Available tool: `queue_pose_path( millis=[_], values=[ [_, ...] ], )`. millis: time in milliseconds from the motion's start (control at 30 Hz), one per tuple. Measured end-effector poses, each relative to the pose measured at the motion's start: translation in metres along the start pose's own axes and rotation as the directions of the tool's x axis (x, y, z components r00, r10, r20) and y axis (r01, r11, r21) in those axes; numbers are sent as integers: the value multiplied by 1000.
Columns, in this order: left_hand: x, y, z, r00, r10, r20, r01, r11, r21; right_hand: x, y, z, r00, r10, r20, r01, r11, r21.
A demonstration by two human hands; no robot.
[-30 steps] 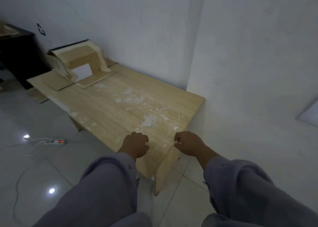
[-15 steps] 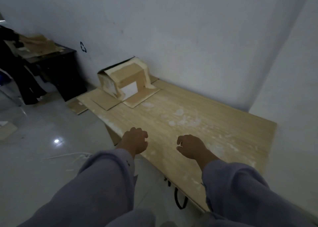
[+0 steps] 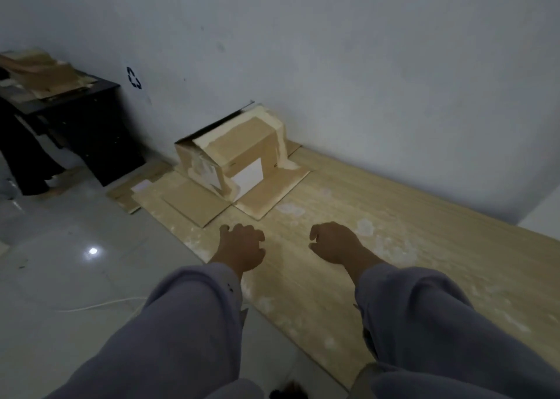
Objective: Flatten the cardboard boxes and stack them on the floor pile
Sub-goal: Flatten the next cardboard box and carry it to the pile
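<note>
A brown cardboard box (image 3: 242, 147) with tape and a white label stands on the far left end of the light wooden table (image 3: 394, 232), its bottom flaps splayed flat around it. My left hand (image 3: 241, 247) hovers over the table's near edge, fingers loosely curled, holding nothing. My right hand (image 3: 333, 242) hovers beside it over the tabletop, also loosely curled and empty. Both hands are well short of the box. Flat cardboard pieces (image 3: 136, 191) lie on the floor beyond the table's left end.
A black desk (image 3: 88, 117) at the left carries more flattened cardboard (image 3: 45, 71). A person in dark clothing (image 3: 18, 156) stands at the far left. A white cable (image 3: 100, 304) runs across the glossy tiled floor. A white wall backs the table.
My view has swung left along the table and closer to the box. Both hands stay empty, and their fists have loosened slightly.
</note>
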State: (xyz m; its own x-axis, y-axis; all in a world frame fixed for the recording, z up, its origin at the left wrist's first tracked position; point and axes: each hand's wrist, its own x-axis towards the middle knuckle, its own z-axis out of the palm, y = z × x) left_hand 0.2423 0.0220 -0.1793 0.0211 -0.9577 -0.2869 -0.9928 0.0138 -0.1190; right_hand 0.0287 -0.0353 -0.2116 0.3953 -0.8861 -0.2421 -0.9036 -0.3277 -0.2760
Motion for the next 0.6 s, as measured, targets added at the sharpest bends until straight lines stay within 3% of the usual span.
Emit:
queue_pose_path(
  millis=[267, 400, 600],
  values=[
    [99, -76, -53, 984, 154, -90, -156, 988, -12, 125, -51, -61, 996, 12, -88, -7, 998, 54],
    [149, -121, -78, 956, 231, -180, -219, 972, 86, 180, -86, -80, 987, 17, -158, -7, 998, 64],
    [226, -198, -123, 824, 382, -419, -337, 924, 181, 254, -128, -111, 934, 112, -339, -70, 989, 134]
  ],
)
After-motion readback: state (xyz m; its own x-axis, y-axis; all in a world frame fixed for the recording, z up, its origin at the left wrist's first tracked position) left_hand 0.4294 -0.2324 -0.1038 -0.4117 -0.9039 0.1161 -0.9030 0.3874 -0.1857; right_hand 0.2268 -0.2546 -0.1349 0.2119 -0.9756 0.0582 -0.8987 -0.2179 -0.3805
